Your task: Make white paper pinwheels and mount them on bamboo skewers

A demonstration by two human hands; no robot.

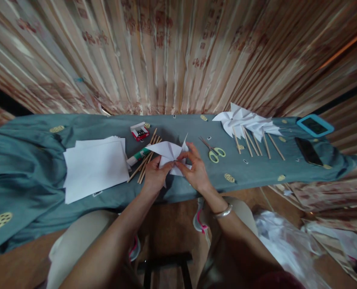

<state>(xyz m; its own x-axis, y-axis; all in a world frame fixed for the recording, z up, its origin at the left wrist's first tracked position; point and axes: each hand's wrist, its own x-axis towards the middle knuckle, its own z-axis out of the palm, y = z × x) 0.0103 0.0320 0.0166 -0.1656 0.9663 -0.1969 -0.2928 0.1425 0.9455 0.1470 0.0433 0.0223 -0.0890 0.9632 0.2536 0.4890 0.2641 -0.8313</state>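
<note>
Head view: the left hand (pixel 155 173) and the right hand (pixel 196 168) both pinch a folded white pinwheel (pixel 165 149) near its middle, over the cloth-covered surface (pixel 181 125); wooden sticks (pixel 143 169) lie just beside the left hand, scissors (pixel 213 153) near the right hand, and a white paper stack (pixel 96 166) farther left

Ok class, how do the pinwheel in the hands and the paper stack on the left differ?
The pinwheel is folded into curved vanes; the paper stack lies flat. The left hand and right hand hold the pinwheel, while the paper stack rests on the cloth. The pinwheel looks smaller than the paper stack. Both are white.
</note>
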